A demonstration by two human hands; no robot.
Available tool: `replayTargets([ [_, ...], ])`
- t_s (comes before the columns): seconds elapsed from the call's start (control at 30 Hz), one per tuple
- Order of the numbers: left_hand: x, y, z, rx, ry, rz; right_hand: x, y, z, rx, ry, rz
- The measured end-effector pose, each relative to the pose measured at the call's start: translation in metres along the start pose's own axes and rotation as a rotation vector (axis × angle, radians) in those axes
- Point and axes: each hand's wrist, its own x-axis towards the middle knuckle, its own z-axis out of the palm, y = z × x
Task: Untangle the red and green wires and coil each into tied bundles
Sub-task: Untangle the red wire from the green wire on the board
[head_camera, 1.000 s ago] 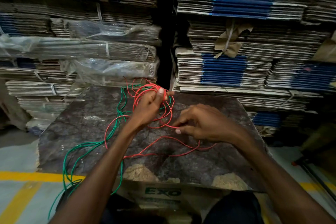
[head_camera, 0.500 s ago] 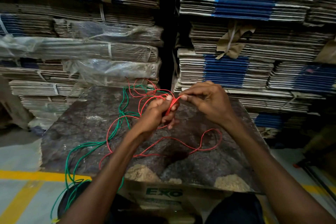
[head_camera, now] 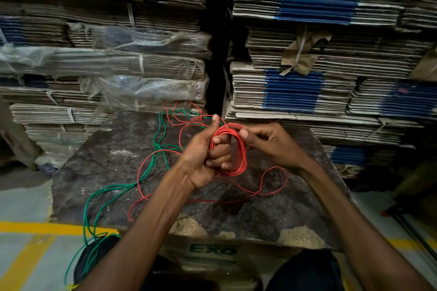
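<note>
Our hands meet over the middle of the desk, and between them the fingers hide part of the red wire, so we cannot count its loops. Left of them, the green wire runs across the dark mottled top and drops over the near edge to the floor, where its end is lost in shadow; it crosses loose red strands at the far side. Stacks of flattened cardboard wall in the back. Our left hand is curled tight around the red coil, thumb up. Our right hand pinches the coil's top between thumb and forefinger, with slack red wire trailing on the desk below.
</note>
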Motion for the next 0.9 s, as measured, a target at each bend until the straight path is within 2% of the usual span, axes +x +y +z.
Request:
replayTargets([
  [0.13,-0.001,0.001,0.005,0.019,-0.016,-0.043,-0.003,-0.005,0.003,0.007,-0.066,0.06],
  [0.23,-0.003,0.001,0.008,0.051,-0.038,-0.067,-0.007,-0.007,0.002,0.102,-0.106,0.127],
  [0.4,-0.002,0.001,0.01,0.067,-0.04,-0.068,-0.01,-0.005,0.0,0.141,-0.061,0.101],
  [0.53,0.001,0.002,0.006,0.062,0.037,-0.033,-0.014,-0.005,0.0,0.2,0.06,0.085],
  [0.63,0.005,0.0,0.004,0.154,0.171,-0.015,-0.016,-0.004,0.002,0.177,0.096,0.095],
  [0.77,0.006,-0.005,0.006,0.326,0.32,0.018,-0.018,-0.004,0.005,0.145,0.08,0.101],
  [0.9,0.005,-0.005,0.008,0.317,0.305,0.009,-0.017,-0.004,0.001,0.093,0.004,0.121],
])
